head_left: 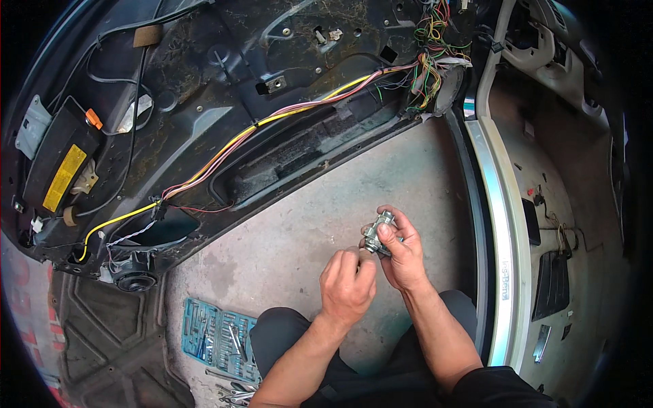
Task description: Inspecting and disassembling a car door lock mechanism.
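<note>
A stripped car door [204, 129] stood open across the upper left, its bare inner panel crossed by a bundle of yellow and pink wires [272, 119] that ran up to a tangle of coloured wires [428, 71] near the hinge. To the right ran the silver door sill [500, 231] of the car, with the concrete floor [306, 231] between them. A blue socket set [214, 336] lay open on the floor beside the person's knee. The right hand [401, 255] held a small metal lock cylinder [377, 234] above the floor, its grip closed around the part. The left hand [348, 285] sat just beside it, fingers pinched at the cylinder's lower end.
</note>
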`<state>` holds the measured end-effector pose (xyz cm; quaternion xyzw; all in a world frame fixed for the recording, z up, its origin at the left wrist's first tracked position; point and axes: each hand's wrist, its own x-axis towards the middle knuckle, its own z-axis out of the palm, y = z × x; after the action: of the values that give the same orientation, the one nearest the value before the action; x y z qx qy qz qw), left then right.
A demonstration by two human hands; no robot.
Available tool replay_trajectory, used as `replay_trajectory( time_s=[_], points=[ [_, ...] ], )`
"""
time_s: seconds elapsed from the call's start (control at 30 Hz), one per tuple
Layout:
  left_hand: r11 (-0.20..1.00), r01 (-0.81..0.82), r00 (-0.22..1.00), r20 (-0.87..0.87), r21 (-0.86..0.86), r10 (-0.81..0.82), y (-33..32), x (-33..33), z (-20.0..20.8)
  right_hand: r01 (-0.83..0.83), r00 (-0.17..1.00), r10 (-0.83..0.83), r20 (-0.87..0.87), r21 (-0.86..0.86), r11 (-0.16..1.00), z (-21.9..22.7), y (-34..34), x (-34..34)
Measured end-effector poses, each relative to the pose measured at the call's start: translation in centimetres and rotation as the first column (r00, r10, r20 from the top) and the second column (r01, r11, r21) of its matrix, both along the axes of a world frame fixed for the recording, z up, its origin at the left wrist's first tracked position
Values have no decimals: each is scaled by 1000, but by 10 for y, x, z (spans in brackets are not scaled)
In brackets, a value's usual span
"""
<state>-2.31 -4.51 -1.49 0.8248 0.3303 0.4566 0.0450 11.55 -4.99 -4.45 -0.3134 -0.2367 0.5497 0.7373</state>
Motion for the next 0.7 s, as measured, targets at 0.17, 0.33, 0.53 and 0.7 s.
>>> replay_trajectory(
  time_s=[0.17, 0.33, 0.53, 0.7],
  points=[
    [999, 4, 992, -126, 41, 1, 3, -1, -1, 147, 982, -135, 131, -87, 985, -3, -3, -6],
    [584, 279, 885, 440, -762, 151, -5, 1, -16, -39, 999, 38, 26, 52, 998, 5, -7, 2],
    [-37, 946, 316, 884, -323, 344, 2, -4, -8, -258, 950, 286, -128, 199, 945, 19, -14, 18],
    [224, 772, 569, 804, -595, 173, -2, -2, -2, -229, 962, 248, -114, 161, 960, 24, -12, 15]
  ],
)
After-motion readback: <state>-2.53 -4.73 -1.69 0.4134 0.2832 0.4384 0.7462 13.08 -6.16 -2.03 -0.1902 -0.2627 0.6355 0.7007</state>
